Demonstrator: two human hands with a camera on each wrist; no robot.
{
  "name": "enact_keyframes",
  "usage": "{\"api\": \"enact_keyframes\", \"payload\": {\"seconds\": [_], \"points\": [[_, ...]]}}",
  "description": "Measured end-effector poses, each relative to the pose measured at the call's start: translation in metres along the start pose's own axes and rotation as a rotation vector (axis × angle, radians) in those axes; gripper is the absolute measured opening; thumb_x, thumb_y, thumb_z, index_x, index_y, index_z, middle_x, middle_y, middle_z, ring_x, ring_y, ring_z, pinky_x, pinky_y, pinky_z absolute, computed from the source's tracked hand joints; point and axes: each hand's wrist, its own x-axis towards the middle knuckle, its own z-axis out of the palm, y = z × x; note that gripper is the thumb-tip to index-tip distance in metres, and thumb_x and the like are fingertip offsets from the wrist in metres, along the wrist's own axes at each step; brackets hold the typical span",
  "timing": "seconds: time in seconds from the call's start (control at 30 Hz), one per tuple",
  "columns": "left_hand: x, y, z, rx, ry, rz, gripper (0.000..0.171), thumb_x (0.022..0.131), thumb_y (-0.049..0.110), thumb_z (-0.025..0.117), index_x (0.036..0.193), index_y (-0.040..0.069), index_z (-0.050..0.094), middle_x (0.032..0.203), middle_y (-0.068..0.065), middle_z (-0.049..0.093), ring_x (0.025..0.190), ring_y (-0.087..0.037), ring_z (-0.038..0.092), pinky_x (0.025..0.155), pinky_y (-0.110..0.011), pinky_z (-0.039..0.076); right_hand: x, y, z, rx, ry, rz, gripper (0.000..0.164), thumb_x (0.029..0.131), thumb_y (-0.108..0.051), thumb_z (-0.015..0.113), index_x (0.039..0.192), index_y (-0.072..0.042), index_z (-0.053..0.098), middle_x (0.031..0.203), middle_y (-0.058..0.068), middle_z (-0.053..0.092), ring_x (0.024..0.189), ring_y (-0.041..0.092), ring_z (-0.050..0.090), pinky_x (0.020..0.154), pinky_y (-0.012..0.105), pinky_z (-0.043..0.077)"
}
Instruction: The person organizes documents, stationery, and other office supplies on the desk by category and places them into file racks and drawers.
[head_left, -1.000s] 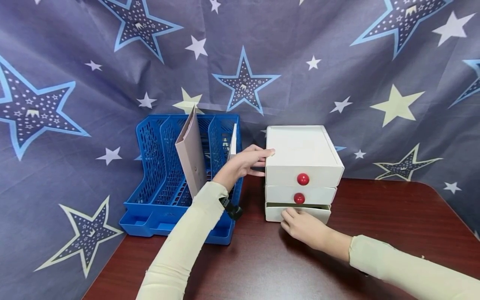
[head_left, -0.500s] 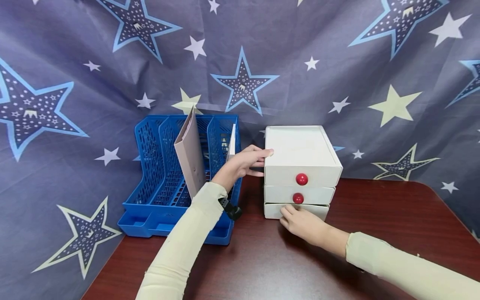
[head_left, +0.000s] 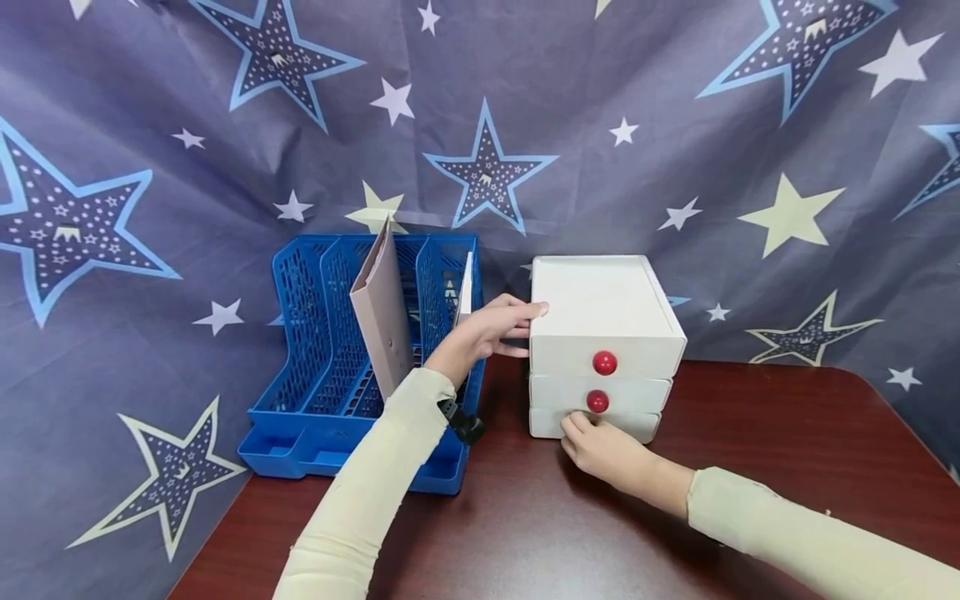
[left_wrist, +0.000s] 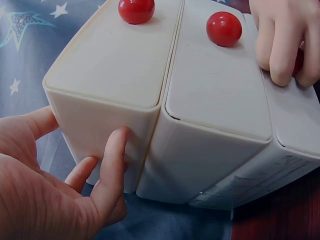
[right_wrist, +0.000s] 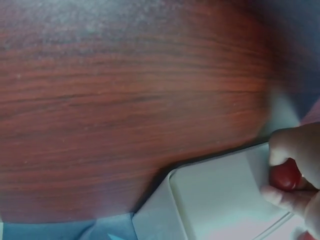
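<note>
A white box of stacked drawers (head_left: pixel 607 293) stands on the table, its drawers fronted with round red knobs. My left hand (head_left: pixel 497 327) touches its left side near the top, thumb at the upper edge; in the left wrist view the extended fingers (left_wrist: pixel 114 162) rest against the side wall. At the bottom drawer (head_left: pixel 546 422), my right hand (head_left: pixel 606 450) pinches the red knob (right_wrist: pixel 285 175) between thumb and fingers. That drawer's front sits flush with the two above it. The top drawer's knob (head_left: pixel 604 362) and the middle drawer's knob (head_left: pixel 597 401) are untouched.
Left of the drawers stands a blue file rack (head_left: pixel 300 400), holding a pinkish-beige binder (head_left: pixel 384 321) and a thin white item (head_left: pixel 466 287). A star-printed cloth (head_left: pixel 600 67) hangs behind the dark red wooden table (head_left: pixel 757 433).
The bottom drawer has slid in from slightly pulled out to flush, the right hand moving with its knob. The left hand has kept its place on the box's side.
</note>
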Motion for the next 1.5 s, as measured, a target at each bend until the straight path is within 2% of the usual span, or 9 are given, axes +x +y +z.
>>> {"api": "enact_keyframes", "payload": {"seconds": [0.3,0.5,0.67,0.77,0.87,0.93,1.0,1.17,1.5], "points": [[-0.001,-0.002,0.002,0.012,-0.009,-0.012,0.042,0.099,0.039,0.067,0.126,0.011,0.052,0.145,-0.012,0.054,0.135,-0.03,0.054,0.098,-0.047,0.059,-0.003,-0.006,-0.001,-0.002,0.014,0.018,0.023,0.09,-0.01,0.045,0.083,-0.007,0.067,0.09,0.012,0.051,0.081,0.024,0.049,0.061,0.026,0.048],[0.0,0.002,0.001,0.011,-0.009,-0.011,0.041,0.1,0.039,0.066,0.126,0.009,0.056,0.146,-0.013,0.054,0.138,-0.031,0.051,0.105,-0.053,0.053,-0.001,-0.003,0.0,-0.004,-0.008,0.018,0.025,0.09,-0.009,0.043,0.084,-0.008,0.067,0.091,0.012,0.051,0.082,0.024,0.048,0.063,0.026,0.048],[0.001,0.003,0.002,0.029,-0.015,-0.012,0.04,0.1,0.039,0.065,0.126,0.009,0.058,0.146,-0.012,0.055,0.137,-0.03,0.052,0.102,-0.05,0.056,0.0,-0.001,-0.004,-0.009,-0.013,0.011,0.027,0.09,-0.009,0.04,0.083,-0.008,0.066,0.091,0.012,0.052,0.082,0.024,0.048,0.063,0.026,0.047],[-0.001,0.004,0.002,0.041,-0.012,-0.01,0.04,0.1,0.039,0.065,0.125,0.009,0.06,0.146,-0.013,0.054,0.136,-0.03,0.053,0.102,-0.05,0.056,0.001,0.0,-0.005,-0.004,-0.035,0.0,0.022,0.089,-0.009,0.045,0.085,-0.009,0.067,0.093,0.012,0.052,0.083,0.024,0.048,0.064,0.025,0.048],[-0.003,0.006,0.002,0.049,-0.004,-0.006,0.038,0.1,0.038,0.065,0.124,0.008,0.061,0.144,-0.013,0.055,0.136,-0.031,0.054,0.101,-0.051,0.057,0.002,0.001,-0.005,0.006,-0.077,-0.011,0.008,0.085,-0.011,0.061,0.088,-0.011,0.069,0.095,0.011,0.053,0.085,0.024,0.049,0.065,0.025,0.049],[-0.004,0.007,0.002,0.052,-0.001,-0.003,0.038,0.101,0.038,0.064,0.124,0.008,0.059,0.144,-0.013,0.056,0.135,-0.031,0.054,0.1,-0.05,0.057,0.001,0.003,-0.005,0.008,-0.103,-0.015,0.009,0.082,-0.014,0.071,0.09,-0.011,0.07,0.095,0.011,0.053,0.086,0.023,0.048,0.066,0.025,0.049],[-0.004,0.008,0.003,0.047,0.006,-0.005,0.038,0.101,0.038,0.065,0.124,0.01,0.054,0.144,-0.013,0.056,0.135,-0.031,0.054,0.099,-0.05,0.058,0.001,0.003,-0.006,0.002,-0.121,-0.017,0.013,0.081,-0.017,0.076,0.091,-0.012,0.07,0.096,0.01,0.053,0.086,0.023,0.048,0.067,0.025,0.049],[-0.004,0.009,0.004,0.047,0.008,-0.006,0.037,0.101,0.037,0.065,0.123,0.009,0.053,0.143,-0.013,0.057,0.135,-0.03,0.055,0.097,-0.049,0.059,0.002,0.004,-0.006,-0.013,-0.119,-0.019,0.005,0.085,-0.014,0.07,0.09,-0.013,0.07,0.095,0.009,0.053,0.085,0.023,0.048,0.067,0.024,0.047],[-0.004,0.008,0.005,0.038,0.014,-0.001,0.037,0.101,0.037,0.064,0.123,0.009,0.054,0.143,-0.014,0.058,0.135,-0.031,0.055,0.103,-0.053,0.055,0.002,0.001,-0.006,-0.01,-0.116,-0.015,0.007,0.085,-0.014,0.068,0.09,-0.011,0.071,0.094,0.01,0.053,0.085,0.023,0.048,0.066,0.024,0.047]]}}
